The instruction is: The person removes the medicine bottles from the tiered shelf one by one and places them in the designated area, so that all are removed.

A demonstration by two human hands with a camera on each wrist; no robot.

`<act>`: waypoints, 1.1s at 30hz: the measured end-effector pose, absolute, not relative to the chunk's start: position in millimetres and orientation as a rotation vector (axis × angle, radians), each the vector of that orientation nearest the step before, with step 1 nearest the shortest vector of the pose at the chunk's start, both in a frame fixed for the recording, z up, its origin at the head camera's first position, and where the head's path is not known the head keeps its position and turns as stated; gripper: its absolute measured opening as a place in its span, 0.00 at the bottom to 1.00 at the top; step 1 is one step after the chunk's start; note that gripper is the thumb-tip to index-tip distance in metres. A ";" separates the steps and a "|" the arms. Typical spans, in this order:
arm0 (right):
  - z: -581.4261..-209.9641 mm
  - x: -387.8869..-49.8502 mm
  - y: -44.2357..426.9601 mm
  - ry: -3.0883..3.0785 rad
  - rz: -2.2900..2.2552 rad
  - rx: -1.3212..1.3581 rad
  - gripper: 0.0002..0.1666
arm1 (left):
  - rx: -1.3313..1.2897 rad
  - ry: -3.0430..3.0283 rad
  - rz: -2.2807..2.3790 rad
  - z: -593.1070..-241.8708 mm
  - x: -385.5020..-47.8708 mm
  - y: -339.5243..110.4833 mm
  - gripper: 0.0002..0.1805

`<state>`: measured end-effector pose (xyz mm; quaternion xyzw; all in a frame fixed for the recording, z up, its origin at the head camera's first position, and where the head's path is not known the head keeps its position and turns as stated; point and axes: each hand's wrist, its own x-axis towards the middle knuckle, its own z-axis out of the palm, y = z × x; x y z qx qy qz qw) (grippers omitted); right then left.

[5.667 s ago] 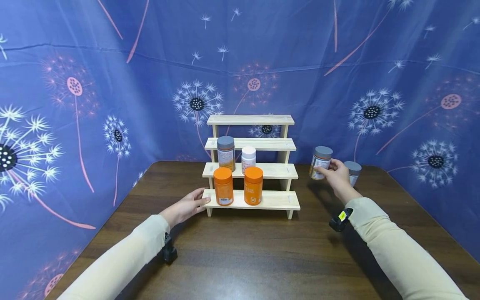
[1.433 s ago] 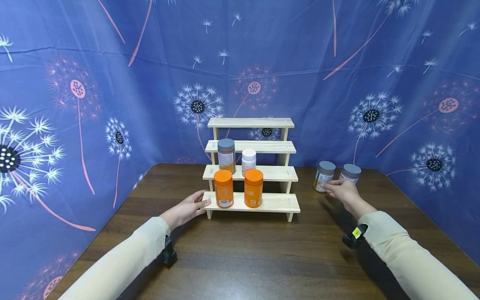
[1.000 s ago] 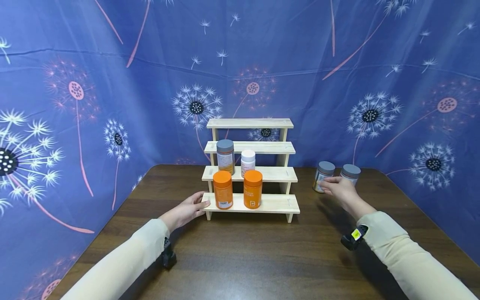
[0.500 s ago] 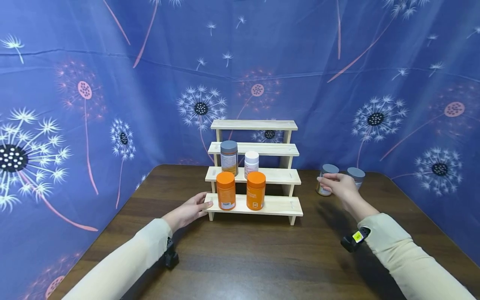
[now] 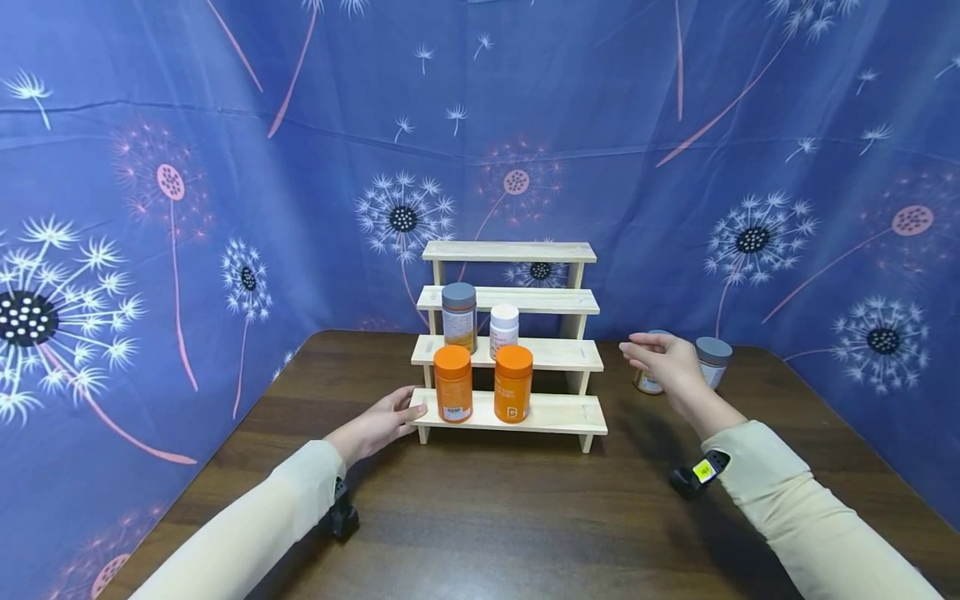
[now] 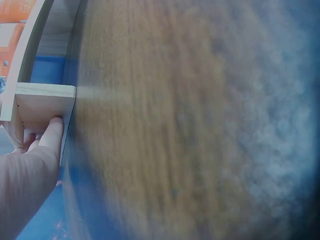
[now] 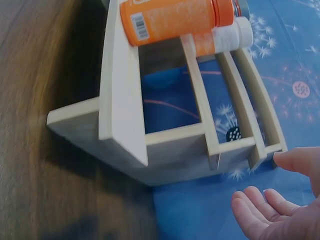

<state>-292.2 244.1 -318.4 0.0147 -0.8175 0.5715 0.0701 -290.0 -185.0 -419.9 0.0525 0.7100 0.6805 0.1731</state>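
Right hand [image 5: 667, 367]: hanging above the table, fingers loosely bent, thumb apart from them, holding nothing; the right wrist view is showing bare fingertips.
Left hand [image 5: 381, 425]: gripping the left end of the lowest shelf, thumb resting on top, apparently steadying the wooden stand [image 5: 566, 410].
Step in hand: looking like a moment between two grips, with the stand being held and no jar being carried.
Next move: probably calling for a wider spread of the right fingers if a jar is being taken up, with the left hand bracing the wood.
Lowest shelf: bearing a left orange jar [image 5: 453, 385] and a right orange jar [image 5: 513, 385], both standing upright.
Second shelf up: bearing a grey-lidded jar [image 5: 459, 321] at the left, with a white bottle [image 5: 504, 329] standing just to its right.
Right of the stand: a half-hidden jar [image 5: 648, 384] is showing behind the right hand; another grey-capped jar [image 5: 712, 358] is standing beside it.
Table [image 5: 480, 517]: dark brown wood grain, catching a soft glare near the front.
Backdrop: blue cloth [image 5: 600, 83] printed with dandelions is hanging behind and along both sides.
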 end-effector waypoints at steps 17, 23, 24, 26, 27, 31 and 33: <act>-298.1 -297.1 207.5 -2.467 1.662 0.121 0.31 | 0.165 2.006 1.937 -418.9 -285.7 -186.1 0.35; -293.3 -297.5 192.6 -2.448 1.734 0.151 0.32 | 0.160 2.010 1.923 -415.4 -282.9 -187.1 0.36; -292.2 -297.6 189.7 -2.448 1.735 0.161 0.32 | 0.164 2.016 1.919 -415.2 -282.9 -187.4 0.36; -290.2 -298.8 184.5 -2.449 1.732 0.181 0.31 | 0.169 2.022 1.917 -415.3 -283.5 -187.7 0.36; -289.3 -299.4 181.9 -2.457 1.722 0.185 0.31 | 0.169 2.022 1.920 -415.4 -284.1 -187.8 0.36; -287.6 -303.4 172.1 -2.495 1.698 0.184 0.31 | 0.177 2.003 1.932 -416.8 -286.9 -187.3 0.35; -287.0 -305.1 167.7 -2.517 1.703 0.175 0.32 | 0.180 1.993 1.937 -417.3 -287.5 -186.8 0.35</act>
